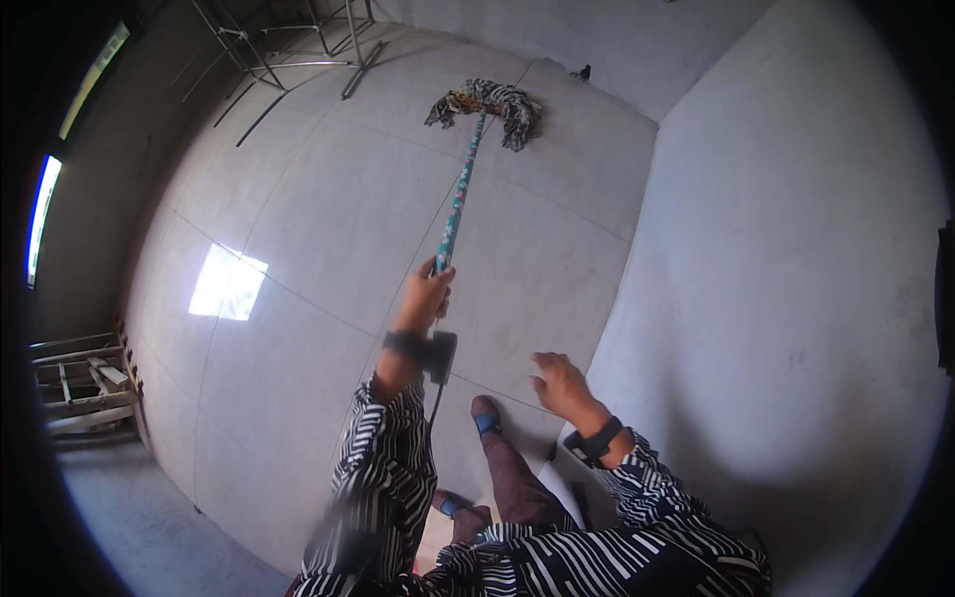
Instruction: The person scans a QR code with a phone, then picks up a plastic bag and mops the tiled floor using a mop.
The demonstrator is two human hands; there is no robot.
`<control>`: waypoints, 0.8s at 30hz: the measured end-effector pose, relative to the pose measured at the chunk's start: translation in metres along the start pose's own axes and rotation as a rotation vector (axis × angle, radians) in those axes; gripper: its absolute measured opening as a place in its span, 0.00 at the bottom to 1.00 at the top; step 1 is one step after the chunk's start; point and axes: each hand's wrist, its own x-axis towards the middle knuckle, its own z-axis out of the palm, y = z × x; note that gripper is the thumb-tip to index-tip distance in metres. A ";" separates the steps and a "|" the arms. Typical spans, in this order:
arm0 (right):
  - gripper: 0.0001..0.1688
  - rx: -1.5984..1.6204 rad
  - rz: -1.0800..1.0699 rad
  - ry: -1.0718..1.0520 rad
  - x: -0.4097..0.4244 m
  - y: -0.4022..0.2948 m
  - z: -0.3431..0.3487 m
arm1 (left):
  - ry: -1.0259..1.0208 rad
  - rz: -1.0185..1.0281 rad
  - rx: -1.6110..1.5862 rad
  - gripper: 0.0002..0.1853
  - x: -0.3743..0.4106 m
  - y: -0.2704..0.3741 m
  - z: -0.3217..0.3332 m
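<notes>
My left hand (427,297) is wrapped around the teal, flower-patterned handle (461,190) of a mop. The handle runs away from me to the mop head (496,104), a bundle of dark and pale patterned cloth strips that rests on the tiled floor (351,216). Held in the air to the right, my right hand (558,384) is apart from the mop, its fingers slightly bent and spread, with nothing in it. Both wrists wear black straps, and a cable hangs from the left one. The lower end of the handle is hidden behind my hand and forearm.
A pale wall (753,246) stands close on my right. Metal tube frames (306,63) rest on the floor at the far left. A wooden rack (82,384) is at the left edge. A small dark object (584,72) lies by the far wall. Sunlight (227,283) falls on the tiles.
</notes>
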 end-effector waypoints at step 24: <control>0.06 1.535 1.040 -0.362 0.038 -0.120 0.178 | 0.130 -0.578 -0.386 0.18 -0.512 -0.060 -0.106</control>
